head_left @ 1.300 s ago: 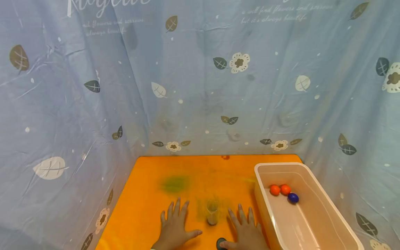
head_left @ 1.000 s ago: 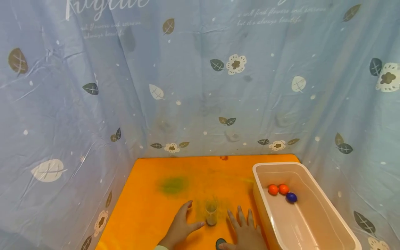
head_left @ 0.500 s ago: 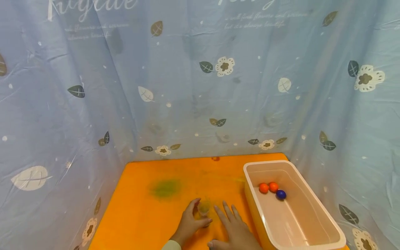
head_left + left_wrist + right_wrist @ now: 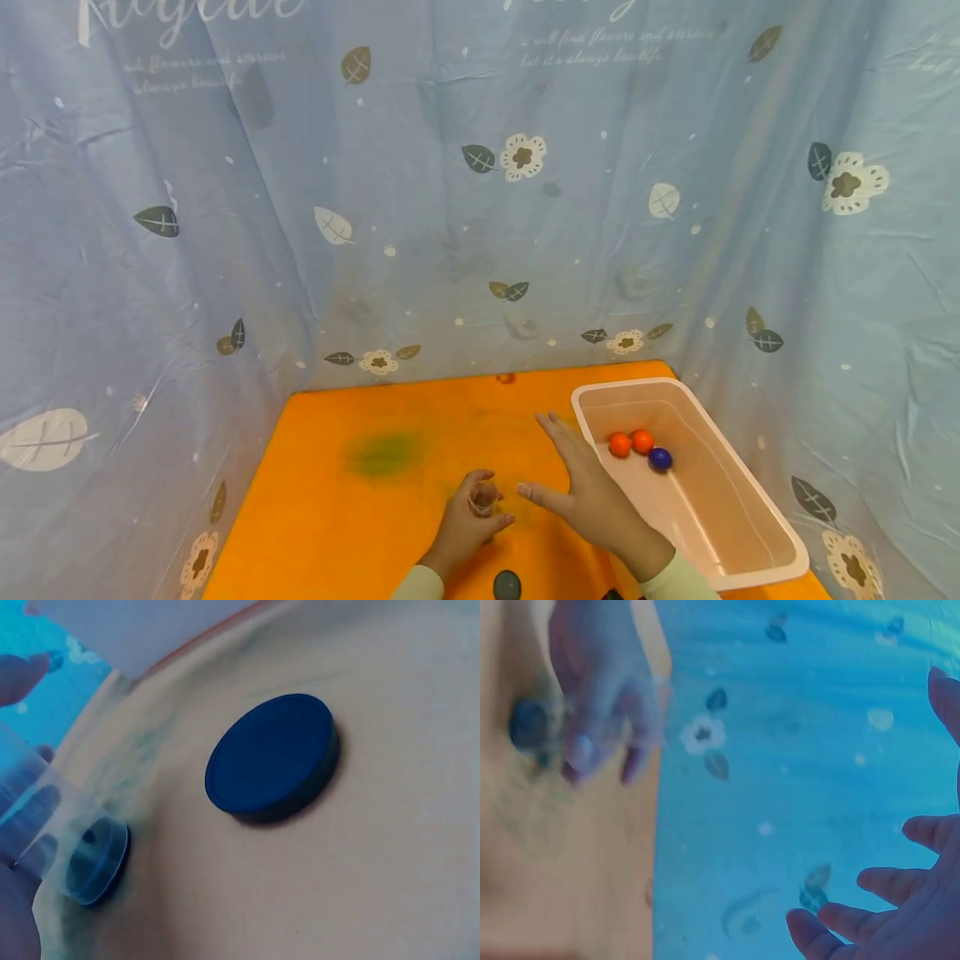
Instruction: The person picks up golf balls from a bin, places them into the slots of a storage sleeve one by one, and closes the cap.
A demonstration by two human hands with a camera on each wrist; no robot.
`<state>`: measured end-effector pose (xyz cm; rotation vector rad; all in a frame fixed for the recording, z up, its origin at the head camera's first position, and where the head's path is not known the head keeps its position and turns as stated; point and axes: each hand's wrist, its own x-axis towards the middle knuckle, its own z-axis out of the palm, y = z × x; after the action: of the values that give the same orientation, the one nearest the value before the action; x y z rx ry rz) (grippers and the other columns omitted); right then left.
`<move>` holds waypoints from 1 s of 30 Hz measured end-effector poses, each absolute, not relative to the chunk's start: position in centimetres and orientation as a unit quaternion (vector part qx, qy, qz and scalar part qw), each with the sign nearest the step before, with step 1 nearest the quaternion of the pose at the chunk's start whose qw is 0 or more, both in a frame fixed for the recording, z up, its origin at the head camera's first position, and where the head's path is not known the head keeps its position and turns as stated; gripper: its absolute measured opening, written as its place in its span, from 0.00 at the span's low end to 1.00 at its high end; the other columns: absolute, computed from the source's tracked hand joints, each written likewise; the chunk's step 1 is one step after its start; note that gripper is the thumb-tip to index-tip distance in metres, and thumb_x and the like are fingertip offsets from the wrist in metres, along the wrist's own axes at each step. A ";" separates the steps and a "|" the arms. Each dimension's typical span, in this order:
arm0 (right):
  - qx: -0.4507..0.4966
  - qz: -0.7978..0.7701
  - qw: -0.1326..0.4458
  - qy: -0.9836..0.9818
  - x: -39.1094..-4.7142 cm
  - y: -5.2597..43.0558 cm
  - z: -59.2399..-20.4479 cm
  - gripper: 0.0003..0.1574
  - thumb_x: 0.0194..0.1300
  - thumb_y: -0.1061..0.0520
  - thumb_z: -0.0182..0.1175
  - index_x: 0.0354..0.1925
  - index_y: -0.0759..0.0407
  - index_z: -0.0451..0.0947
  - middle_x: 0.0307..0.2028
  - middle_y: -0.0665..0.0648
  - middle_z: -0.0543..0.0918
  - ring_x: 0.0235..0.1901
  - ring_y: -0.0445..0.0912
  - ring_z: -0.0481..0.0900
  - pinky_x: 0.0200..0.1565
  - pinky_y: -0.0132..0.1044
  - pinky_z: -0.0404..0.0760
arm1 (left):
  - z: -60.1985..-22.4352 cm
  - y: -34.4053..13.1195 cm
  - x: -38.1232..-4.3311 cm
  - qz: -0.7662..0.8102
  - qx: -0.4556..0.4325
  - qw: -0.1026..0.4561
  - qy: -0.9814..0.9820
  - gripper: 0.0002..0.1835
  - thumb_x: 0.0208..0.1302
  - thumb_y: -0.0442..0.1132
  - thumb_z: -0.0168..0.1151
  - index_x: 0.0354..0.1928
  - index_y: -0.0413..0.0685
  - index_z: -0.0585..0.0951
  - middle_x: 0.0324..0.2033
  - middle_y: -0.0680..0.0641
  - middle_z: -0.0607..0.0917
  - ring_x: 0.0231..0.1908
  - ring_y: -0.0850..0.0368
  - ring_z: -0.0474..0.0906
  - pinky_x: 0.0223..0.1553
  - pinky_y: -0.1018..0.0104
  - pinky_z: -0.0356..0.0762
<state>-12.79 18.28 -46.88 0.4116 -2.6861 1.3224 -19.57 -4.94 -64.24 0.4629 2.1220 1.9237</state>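
My left hand curls its fingers and thumb round a clear tube-shaped container with a dark base, over the orange table. In the left wrist view the see-through wall of this container runs down to its dark end, close over the table. A dark round disc, like a lid, lies flat on the table nearer me. My right hand hangs raised, its fingers extended and thumb apart, between the container and the bin, holding nothing. Its spread fingers show in the right wrist view.
To the right stands a pale pink bin with two orange-red balls and a dark blue ball inside. A blue patterned curtain encloses the table's back and sides. A green stain marks the tabletop.
My left hand has gone from spread fingers to gripping the clear container. My right hand has left the spot by the disc, rising and moving forward. The head view has turned slightly right.
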 end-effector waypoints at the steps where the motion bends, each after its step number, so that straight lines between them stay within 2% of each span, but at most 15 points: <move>1: 0.128 0.439 0.061 -0.887 -13.2 18.7 -46.8 0.62 0.72 0.31 0.71 0.88 0.45 0.52 0.85 0.59 0.52 0.82 0.66 0.50 0.70 0.77 0.58 | -64.2 -4.9 -19.5 0.658 0.156 0.118 0.727 0.38 0.67 0.34 0.80 0.75 0.39 0.71 0.56 0.37 0.85 0.56 0.43 0.85 0.60 0.45 0.82; 4: 0.111 0.448 0.067 -0.885 -14.5 20.4 -46.6 0.61 0.73 0.34 0.72 0.88 0.51 0.53 0.85 0.64 0.53 0.81 0.68 0.51 0.70 0.75 0.60 | -63.9 -4.8 -19.2 0.657 0.143 0.112 0.732 0.30 0.67 0.33 0.80 0.67 0.40 0.77 0.51 0.36 0.85 0.49 0.48 0.87 0.51 0.56 0.86; 7: 0.091 0.459 0.059 -0.882 -16.1 22.5 -46.7 0.62 0.73 0.34 0.71 0.87 0.54 0.52 0.84 0.67 0.51 0.81 0.70 0.51 0.69 0.75 0.63 | -63.4 -4.7 -19.0 0.659 0.136 0.109 0.732 0.23 0.67 0.32 0.79 0.61 0.41 0.80 0.49 0.38 0.84 0.46 0.51 0.86 0.48 0.61 0.86; 10: 0.064 0.466 0.042 -0.882 -17.4 24.8 -47.0 0.65 0.73 0.31 0.71 0.88 0.56 0.49 0.85 0.68 0.50 0.81 0.71 0.49 0.68 0.77 0.62 | -62.7 -4.8 -18.7 0.657 0.141 0.109 0.733 0.20 0.68 0.30 0.78 0.58 0.45 0.82 0.48 0.42 0.82 0.46 0.52 0.83 0.47 0.61 0.86; 14: 0.022 0.473 0.028 -0.880 -18.6 27.4 -48.1 0.66 0.73 0.31 0.70 0.88 0.57 0.47 0.84 0.70 0.49 0.79 0.74 0.52 0.65 0.75 0.70 | -61.0 -5.3 -18.2 0.645 0.168 0.117 0.736 0.17 0.69 0.33 0.78 0.55 0.49 0.82 0.45 0.46 0.83 0.43 0.51 0.83 0.47 0.62 0.86; 17: -0.001 0.477 0.022 -0.879 -19.4 29.0 -49.5 0.66 0.74 0.32 0.70 0.88 0.59 0.48 0.82 0.74 0.52 0.77 0.76 0.55 0.65 0.74 0.70 | -59.2 -5.6 -17.8 0.634 0.198 0.114 0.739 0.17 0.70 0.37 0.79 0.54 0.49 0.82 0.43 0.48 0.83 0.41 0.52 0.85 0.47 0.62 0.87; 19: -0.013 0.473 0.013 -0.881 -19.8 29.9 -50.4 0.64 0.74 0.33 0.71 0.87 0.62 0.50 0.81 0.75 0.54 0.76 0.77 0.57 0.68 0.75 0.66 | -58.2 -5.8 -17.6 0.629 0.219 0.107 0.738 0.17 0.70 0.39 0.79 0.54 0.48 0.81 0.41 0.48 0.84 0.41 0.52 0.87 0.47 0.60 0.87; 21: -0.020 0.467 0.004 -0.884 -20.2 30.8 -51.3 0.62 0.74 0.35 0.71 0.85 0.66 0.53 0.79 0.77 0.57 0.73 0.77 0.62 0.66 0.72 0.70 | -57.2 -5.9 -17.3 0.630 0.233 0.100 0.734 0.18 0.70 0.38 0.79 0.54 0.48 0.81 0.41 0.48 0.84 0.40 0.52 0.88 0.49 0.58 0.87; 23: -0.030 0.461 -0.005 -0.887 -20.6 31.7 -52.0 0.60 0.75 0.37 0.71 0.83 0.70 0.55 0.77 0.79 0.61 0.68 0.76 0.69 0.60 0.65 0.80 | -56.2 -6.0 -17.0 0.631 0.244 0.091 0.731 0.17 0.69 0.38 0.79 0.53 0.48 0.80 0.41 0.48 0.85 0.39 0.53 0.88 0.50 0.58 0.87; 25: -0.046 0.458 -0.014 -0.888 -20.9 32.5 -52.5 0.58 0.76 0.38 0.70 0.81 0.71 0.57 0.74 0.80 0.64 0.57 0.73 0.78 0.48 0.56 0.86 | -55.3 -6.0 -16.7 0.628 0.254 0.078 0.731 0.17 0.69 0.38 0.79 0.52 0.50 0.80 0.42 0.48 0.85 0.37 0.54 0.87 0.50 0.59 0.87; 27: -0.060 0.454 -0.021 -0.889 -21.1 33.2 -52.9 0.58 0.75 0.37 0.70 0.80 0.73 0.57 0.72 0.81 0.65 0.47 0.70 0.81 0.37 0.49 0.85 | -54.5 -5.9 -16.5 0.626 0.265 0.066 0.730 0.17 0.69 0.37 0.79 0.52 0.50 0.80 0.44 0.47 0.85 0.34 0.56 0.86 0.49 0.60 0.87; 30: -0.076 0.450 -0.034 -0.889 -21.6 33.8 -53.3 0.59 0.75 0.36 0.69 0.80 0.75 0.56 0.70 0.83 0.65 0.40 0.65 0.82 0.34 0.48 0.84 | -53.5 -6.0 -16.2 0.622 0.283 0.055 0.728 0.17 0.69 0.37 0.79 0.53 0.52 0.80 0.44 0.46 0.85 0.30 0.58 0.84 0.48 0.60 0.87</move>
<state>-21.61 33.76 -53.29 -0.2437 -2.8567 1.4438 -16.20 -5.96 -53.49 0.8592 2.2102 1.8899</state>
